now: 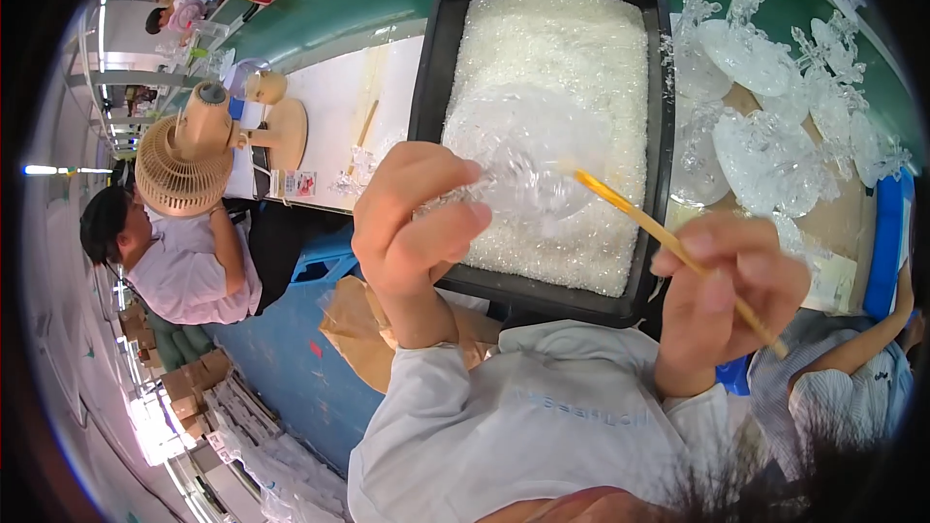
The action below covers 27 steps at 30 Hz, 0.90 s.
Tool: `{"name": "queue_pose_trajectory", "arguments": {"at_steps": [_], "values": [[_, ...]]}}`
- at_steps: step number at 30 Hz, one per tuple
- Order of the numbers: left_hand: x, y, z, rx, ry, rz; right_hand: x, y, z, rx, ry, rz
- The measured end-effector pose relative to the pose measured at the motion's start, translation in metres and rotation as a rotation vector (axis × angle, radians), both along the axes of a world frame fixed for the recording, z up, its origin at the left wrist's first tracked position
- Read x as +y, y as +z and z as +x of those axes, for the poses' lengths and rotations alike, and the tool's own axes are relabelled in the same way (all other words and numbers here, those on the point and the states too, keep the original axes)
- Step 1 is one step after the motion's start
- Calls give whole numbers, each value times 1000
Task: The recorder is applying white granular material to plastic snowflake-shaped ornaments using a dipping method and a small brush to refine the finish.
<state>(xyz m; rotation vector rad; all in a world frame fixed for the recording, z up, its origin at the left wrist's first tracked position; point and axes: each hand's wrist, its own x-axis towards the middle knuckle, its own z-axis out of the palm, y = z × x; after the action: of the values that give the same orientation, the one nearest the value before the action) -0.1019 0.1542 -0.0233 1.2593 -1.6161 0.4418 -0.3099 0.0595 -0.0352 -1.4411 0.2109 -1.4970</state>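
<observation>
My left hand [412, 218] pinches a clear plastic ornament [523, 136] with a round, disc-like part, held up above the black tray [426, 87]. Sparkling white granules [557, 39] fill the tray beneath it. Between the fingers and thumb of my right hand [731, 281] is a thin paintbrush [644, 221] with a wooden handle. Its tip points left and lies at the ornament's right side in this view; whether it touches, I cannot tell. Fingers hide part of the ornament.
Several clear ornaments with round bases [775, 169] stand crowded right of the tray. A beige fan [179, 165] and a seated person [199, 266] are at the left. Another thin wooden stick [367, 124] lies on the white tabletop. At far right are a blue bin [886, 242] and another person's arm [852, 353].
</observation>
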Motion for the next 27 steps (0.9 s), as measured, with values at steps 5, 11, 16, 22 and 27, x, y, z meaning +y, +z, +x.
{"name": "queue_pose_trajectory", "arguments": {"at_steps": [5, 11, 16, 22, 27], "values": [[8, 5, 7, -85, -168, 31, -20, 20, 16, 137, 211, 207], [-1, -5, 3, -17, -180, -153, -26, 15, 13, 9, 389, 365], [0, -5, 2, -22, -195, -170, -22, 14, 17, 99, 282, 299], [5, -3, 20, -42, -339, -89, -22, 7, 16, 80, 212, 194], [1, -4, 17, 34, -230, -100, -19, -13, -5, -192, 126, 110]]}}
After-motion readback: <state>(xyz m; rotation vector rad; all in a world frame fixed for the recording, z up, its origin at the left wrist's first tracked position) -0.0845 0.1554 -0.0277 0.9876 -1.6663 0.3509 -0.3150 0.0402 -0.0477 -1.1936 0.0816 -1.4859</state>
